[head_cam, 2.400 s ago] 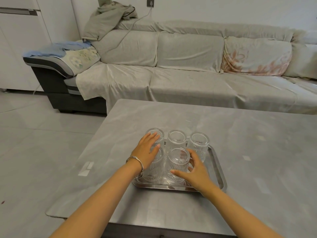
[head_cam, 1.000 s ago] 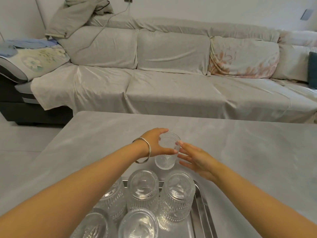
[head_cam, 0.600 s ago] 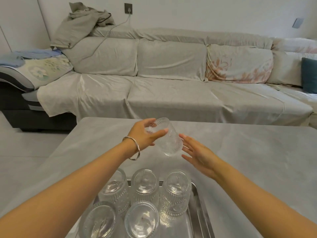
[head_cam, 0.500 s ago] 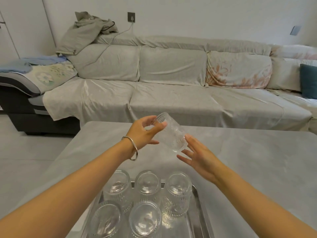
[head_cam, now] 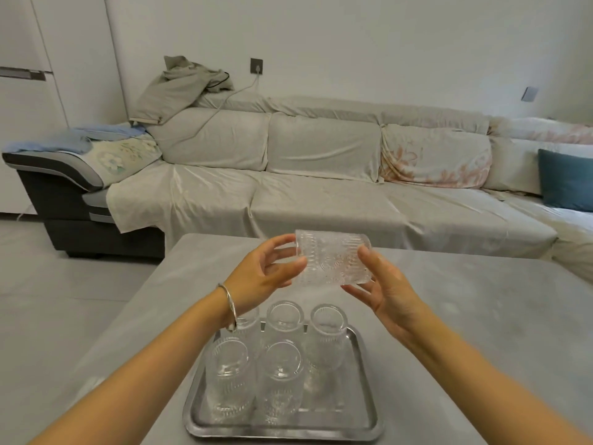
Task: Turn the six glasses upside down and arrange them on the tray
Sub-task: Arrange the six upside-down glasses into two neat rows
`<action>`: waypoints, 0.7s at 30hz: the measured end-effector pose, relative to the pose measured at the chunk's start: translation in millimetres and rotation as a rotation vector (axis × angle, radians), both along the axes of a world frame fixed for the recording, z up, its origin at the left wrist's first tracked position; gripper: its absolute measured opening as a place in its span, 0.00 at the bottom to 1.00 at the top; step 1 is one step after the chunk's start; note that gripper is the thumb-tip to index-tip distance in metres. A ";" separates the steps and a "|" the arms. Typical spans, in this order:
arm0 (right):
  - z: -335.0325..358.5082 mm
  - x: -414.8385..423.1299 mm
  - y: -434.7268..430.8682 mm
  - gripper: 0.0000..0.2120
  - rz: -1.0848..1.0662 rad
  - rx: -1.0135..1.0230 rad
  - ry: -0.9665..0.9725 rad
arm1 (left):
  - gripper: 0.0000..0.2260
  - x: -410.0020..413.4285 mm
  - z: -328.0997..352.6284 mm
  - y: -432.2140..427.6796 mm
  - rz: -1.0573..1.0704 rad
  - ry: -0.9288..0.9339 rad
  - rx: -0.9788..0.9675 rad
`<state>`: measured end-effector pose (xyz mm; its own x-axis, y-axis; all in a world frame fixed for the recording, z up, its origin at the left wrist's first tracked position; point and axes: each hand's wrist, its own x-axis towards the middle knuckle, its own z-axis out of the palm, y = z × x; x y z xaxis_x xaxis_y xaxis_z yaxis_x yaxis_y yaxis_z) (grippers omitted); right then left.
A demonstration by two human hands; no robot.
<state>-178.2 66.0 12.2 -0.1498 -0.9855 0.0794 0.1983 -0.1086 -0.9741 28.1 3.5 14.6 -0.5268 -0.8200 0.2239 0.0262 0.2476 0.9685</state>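
**A:** Which step is under way?

**B:** The sixth glass (head_cam: 332, 257) lies sideways in the air, mid-flip. The left hand (head_cam: 261, 277) pinches its left end; the right hand (head_cam: 386, 289), fingers spread, cups its right end.

**A:** And next?

**B:** Probably finishing the turn, then lowering it below the right hand into the tray's (head_cam: 367, 409) free corner beside five upturned glasses (head_cam: 282, 354).

**A:** What changed?

**B:** Half a second ago it was only tilted, with the right hand barely touching it.

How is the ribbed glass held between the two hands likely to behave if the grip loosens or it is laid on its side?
The glass looks rigid and brittle, so a drop onto the hard table would probably crack it. Its round body, now held sideways, would likely roll. The ribbing may help the left hand and right hand grip.
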 end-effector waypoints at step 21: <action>-49.9 -15.4 62.5 0.44 -0.080 0.064 0.908 | 0.27 11.1 -110.3 35.4 0.100 -0.973 -0.511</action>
<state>-193.6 128.5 -37.7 -0.1246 -0.9815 0.1456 -0.6533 -0.0293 -0.7566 39.2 38.9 -95.8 -0.5986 -0.7976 0.0742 -0.7342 0.5833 0.3476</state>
